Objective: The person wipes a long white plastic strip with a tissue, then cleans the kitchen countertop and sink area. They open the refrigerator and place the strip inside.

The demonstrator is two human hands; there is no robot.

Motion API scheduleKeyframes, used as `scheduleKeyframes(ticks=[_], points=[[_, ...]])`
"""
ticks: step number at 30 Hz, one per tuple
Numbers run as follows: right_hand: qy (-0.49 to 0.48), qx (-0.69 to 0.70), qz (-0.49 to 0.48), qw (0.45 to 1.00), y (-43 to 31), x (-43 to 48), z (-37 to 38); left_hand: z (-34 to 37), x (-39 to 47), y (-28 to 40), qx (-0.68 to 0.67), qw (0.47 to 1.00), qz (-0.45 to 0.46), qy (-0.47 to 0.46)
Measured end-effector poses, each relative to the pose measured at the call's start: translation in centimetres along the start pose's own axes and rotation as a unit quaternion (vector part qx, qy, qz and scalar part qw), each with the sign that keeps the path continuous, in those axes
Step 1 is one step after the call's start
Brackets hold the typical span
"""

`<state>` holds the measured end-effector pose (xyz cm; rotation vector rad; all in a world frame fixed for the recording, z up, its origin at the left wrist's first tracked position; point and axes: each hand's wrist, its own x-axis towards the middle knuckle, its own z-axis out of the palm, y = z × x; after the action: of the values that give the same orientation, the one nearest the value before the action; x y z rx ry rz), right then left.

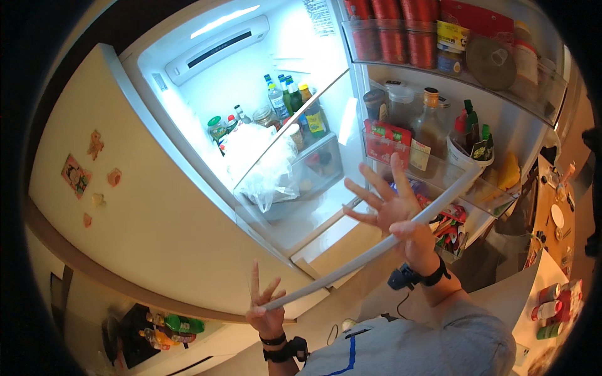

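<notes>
My left hand (266, 315) grips the near left end of a clear refrigerator shelf by its white front trim (348, 268), some fingers extended. Near the other end, my right hand (400, 211) holds the same trim between thumb and palm, its fingers spread behind the transparent panel. The shelf is tilted in front of the lit, open refrigerator compartment (188, 98), and its thin far edge crosses the view of the inside. Behind it, a white plastic bag (268, 174) lies over a lower shelf or drawer, with green bottles (294, 96) and jars (265, 116) further back.
The open door on the right has racks with red-lidded containers (390, 40), a glass bottle (427, 127) and sauce bottles (470, 124). A closed door with magnets (95, 144) is on the left. Bottles (183, 324) stand lower left; cans (548, 310) and a wooden table (545, 207) are at right.
</notes>
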<state>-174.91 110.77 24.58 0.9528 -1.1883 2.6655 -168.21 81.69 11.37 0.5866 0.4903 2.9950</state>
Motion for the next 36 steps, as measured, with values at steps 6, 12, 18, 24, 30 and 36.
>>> scheduleKeyframes(ticks=[6,12,18,24,30,36], points=[[-0.021,-0.003,-0.035,0.999,0.3,3.2,-3.8,2.1,3.4,0.8,0.104,0.994,-0.018,0.0],[-0.011,0.0,-0.035,0.999,1.4,6.9,-6.1,3.6,7.9,2.9,0.15,0.988,-0.023,-0.015],[-0.01,-0.018,-0.018,1.0,2.3,11.0,-7.1,3.4,12.0,4.4,0.212,0.977,0.006,-0.023],[-0.032,-0.024,-0.039,0.998,2.0,14.3,-6.2,3.5,15.2,5.0,0.217,0.975,0.015,-0.049],[-0.026,-0.032,-0.038,0.998,1.5,16.7,-6.3,4.2,16.4,5.1,0.249,0.966,0.03,-0.058],[-0.029,-0.006,-0.033,0.999,1.7,17.1,-6.5,4.5,16.2,4.6,0.248,0.967,0.04,-0.046]])
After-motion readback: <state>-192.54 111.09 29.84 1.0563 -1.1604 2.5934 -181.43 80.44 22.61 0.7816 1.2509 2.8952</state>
